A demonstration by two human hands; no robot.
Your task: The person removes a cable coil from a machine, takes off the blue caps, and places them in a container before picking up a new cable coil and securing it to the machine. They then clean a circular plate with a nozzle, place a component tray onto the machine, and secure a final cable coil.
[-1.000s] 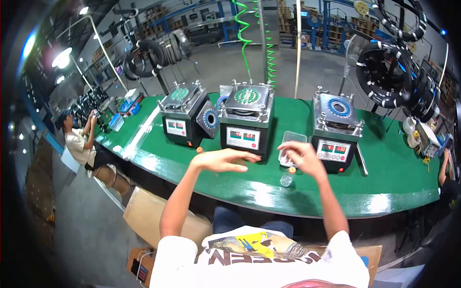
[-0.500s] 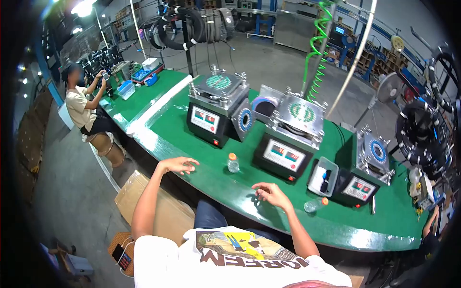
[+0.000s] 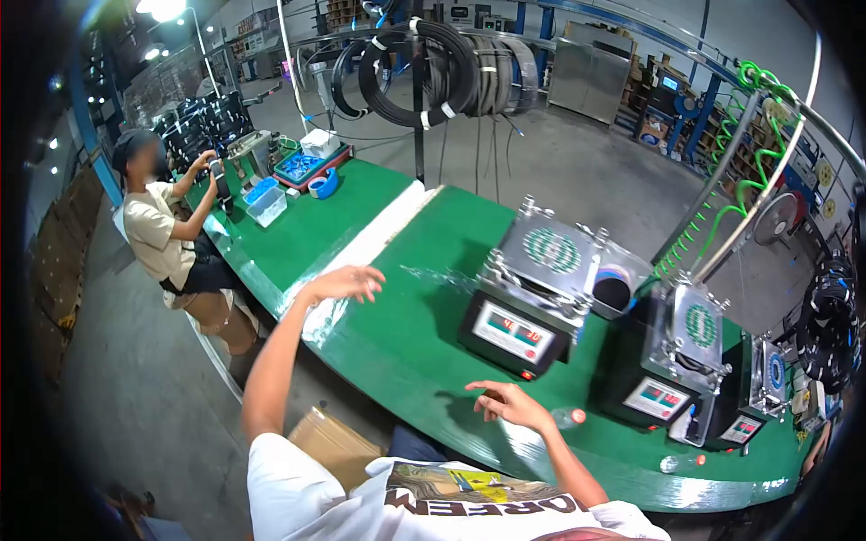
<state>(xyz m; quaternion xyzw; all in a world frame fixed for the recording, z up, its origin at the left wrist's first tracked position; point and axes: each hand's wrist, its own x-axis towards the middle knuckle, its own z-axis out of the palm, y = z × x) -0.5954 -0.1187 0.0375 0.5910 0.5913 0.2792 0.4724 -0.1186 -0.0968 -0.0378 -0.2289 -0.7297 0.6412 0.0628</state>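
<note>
My left hand (image 3: pixel 346 283) hovers over the green table (image 3: pixel 388 343), close to the white strip across it, fingers apart and nothing in them. Over the front part of the table is my right hand (image 3: pixel 507 403), its fingers loosely bent and spread, also holding nothing. Just right of it a small clear bottle (image 3: pixel 568 417) with an orange cap lies partly behind the hand. A black machine (image 3: pixel 511 332) with a metal top and red digits stands beyond my right hand. Clear plastic film (image 3: pixel 437 278) lies left of that machine.
Two more machines (image 3: pixel 656 398) (image 3: pixel 741 429) stand to the right, with another clear bottle (image 3: pixel 681 463) before them. At the left, a co-worker (image 3: pixel 162 230) holds a dark object near a clear box (image 3: pixel 267 206). Black hose coils (image 3: pixel 419 72) hang behind the table.
The view has turned to the left, so the machines appear further right and the co-worker's end of the table shows larger. Both my hands remain raised with fingers apart.
</note>
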